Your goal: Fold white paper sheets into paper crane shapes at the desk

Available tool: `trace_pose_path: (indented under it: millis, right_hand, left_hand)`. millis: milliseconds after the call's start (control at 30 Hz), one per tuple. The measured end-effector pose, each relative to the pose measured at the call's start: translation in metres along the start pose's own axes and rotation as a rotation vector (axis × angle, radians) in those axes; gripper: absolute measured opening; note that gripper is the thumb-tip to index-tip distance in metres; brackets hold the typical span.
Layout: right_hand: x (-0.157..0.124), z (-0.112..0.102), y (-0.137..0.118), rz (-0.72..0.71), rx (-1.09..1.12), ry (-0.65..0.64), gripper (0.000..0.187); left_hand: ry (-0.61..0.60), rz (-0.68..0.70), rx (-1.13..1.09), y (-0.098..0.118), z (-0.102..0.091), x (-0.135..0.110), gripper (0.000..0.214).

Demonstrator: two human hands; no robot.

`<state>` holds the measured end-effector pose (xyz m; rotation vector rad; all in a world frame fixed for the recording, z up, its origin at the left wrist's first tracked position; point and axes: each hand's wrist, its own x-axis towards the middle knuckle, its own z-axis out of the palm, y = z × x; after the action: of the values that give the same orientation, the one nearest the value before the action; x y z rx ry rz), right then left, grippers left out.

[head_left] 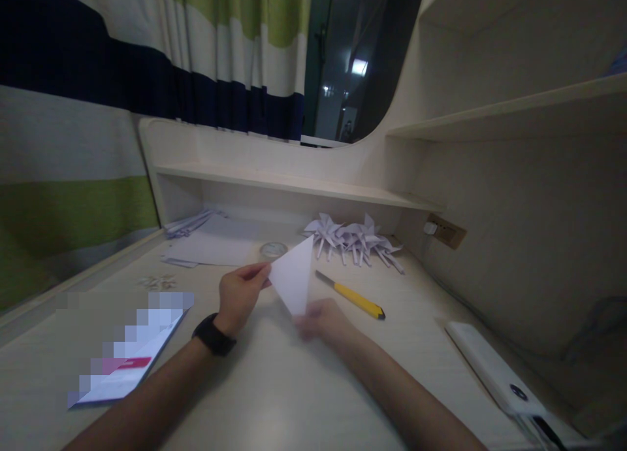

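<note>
A white sheet of paper folded into a triangle [294, 278] is held up above the desk. My left hand [240, 294], with a black watch on its wrist, pinches the paper's left corner between thumb and fingers. At the lower corner, my right hand [321, 320] is closed around the tip, its fingers somewhat blurred. Just right of the paper lies a yellow utility knife [357, 299] with its blade end toward the paper. Behind the paper is a roll of tape [273, 250], partly covered by it.
Several folded paper pinwheels [355, 238] lie at the back. Paper sheets [215, 242] are stacked back left, near small pale pieces [157, 282]. A lit phone or tablet [142, 353] lies left, partly pixelated. A white power bank-like device [490, 366] with a cable sits right.
</note>
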<state>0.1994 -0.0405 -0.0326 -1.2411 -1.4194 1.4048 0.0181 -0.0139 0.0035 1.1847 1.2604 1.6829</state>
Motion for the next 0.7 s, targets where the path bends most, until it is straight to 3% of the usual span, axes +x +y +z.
trace_pose_path:
  millis: [167, 400, 700]
  right_hand:
    - [-0.0007, 0.0009, -0.0035, -0.030, -0.071, 0.053, 0.030]
    - [0.0007, -0.0004, 0.0002, -0.023, -0.062, -0.040, 0.032]
    - [0.0020, -0.0012, 0.0006, -0.046, -0.136, -0.042, 0.037]
  left_hand:
    - [0.000, -0.001, -0.023, 0.0025, 0.0001, -0.0012, 0.023]
    - [0.012, -0.009, -0.011, 0.0023, -0.0002, 0.0004, 0.020]
    - [0.008, -0.002, -0.044, -0.0013, -0.0026, 0.0033, 0.026]
